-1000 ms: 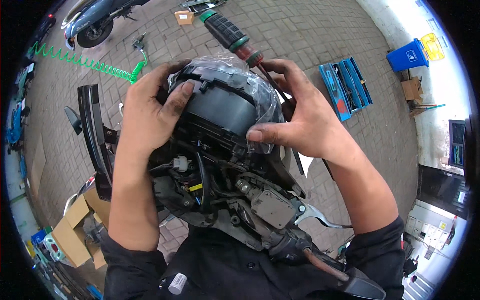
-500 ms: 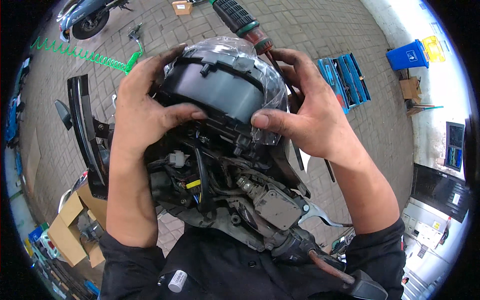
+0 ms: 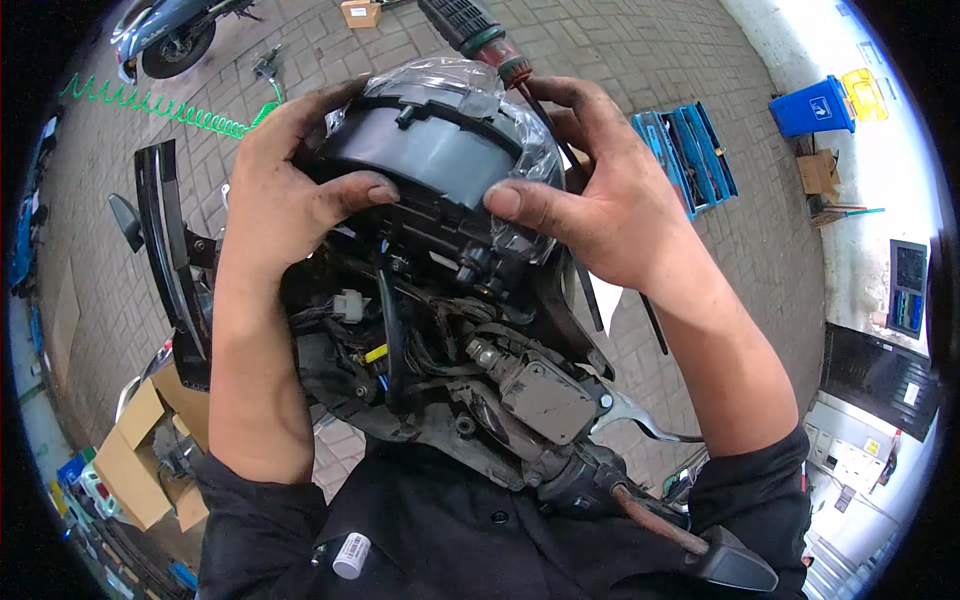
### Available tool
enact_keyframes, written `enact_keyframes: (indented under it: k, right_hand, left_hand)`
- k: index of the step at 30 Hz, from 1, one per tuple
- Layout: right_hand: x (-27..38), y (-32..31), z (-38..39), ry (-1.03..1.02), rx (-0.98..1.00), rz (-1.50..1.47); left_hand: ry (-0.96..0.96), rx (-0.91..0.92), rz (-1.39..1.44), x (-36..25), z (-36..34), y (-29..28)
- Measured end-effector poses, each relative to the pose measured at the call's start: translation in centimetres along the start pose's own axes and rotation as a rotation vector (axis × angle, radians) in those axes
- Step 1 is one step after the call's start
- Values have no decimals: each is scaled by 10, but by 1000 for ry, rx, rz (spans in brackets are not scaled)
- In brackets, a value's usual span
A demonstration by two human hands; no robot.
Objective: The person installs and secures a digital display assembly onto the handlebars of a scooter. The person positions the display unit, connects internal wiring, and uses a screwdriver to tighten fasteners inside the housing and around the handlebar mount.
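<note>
Between both hands is a round black gauge unit [image 3: 425, 148], partly covered by clear plastic film, held just above the front of a motorcycle. My left hand [image 3: 285, 180] is closed around its left side, thumb on the near edge. My right hand [image 3: 610, 190] grips the right side over the film. A screwdriver [image 3: 475, 38] with a dark, green and red handle sticks out beyond the right fingers; its shaft runs down behind that hand. Below the unit lie wires with a pale connector [image 3: 349, 306], a yellow tag [image 3: 376, 353] and a brake fluid reservoir [image 3: 550, 402].
The handlebar's brake lever [image 3: 645, 415] points right. A blue toolbox [image 3: 685, 160] stands open on the paved floor. Left are a coiled green air hose [image 3: 165, 108], a parked scooter [image 3: 175, 40] and a cardboard box [image 3: 135, 455]. A blue bin [image 3: 812, 108] is at the right wall.
Both hands have shifted slightly up and left with the gauge unit, which has tilted so more of its near underside shows. The screwdriver has moved along with the right hand.
</note>
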State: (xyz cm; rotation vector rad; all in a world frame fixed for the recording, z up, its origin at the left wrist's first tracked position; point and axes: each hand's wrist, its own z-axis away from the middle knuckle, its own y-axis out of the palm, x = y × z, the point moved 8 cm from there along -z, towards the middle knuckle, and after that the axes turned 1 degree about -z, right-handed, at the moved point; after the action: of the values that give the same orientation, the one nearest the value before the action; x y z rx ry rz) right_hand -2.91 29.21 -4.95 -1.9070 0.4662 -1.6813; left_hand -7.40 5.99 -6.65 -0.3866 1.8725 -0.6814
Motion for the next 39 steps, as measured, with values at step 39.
enact_keyframes:
  k: [39]
  right_hand:
    - [20, 4, -28, 1, -35, 374]
  left_hand:
    - [-177, 889, -251, -116, 96, 27]
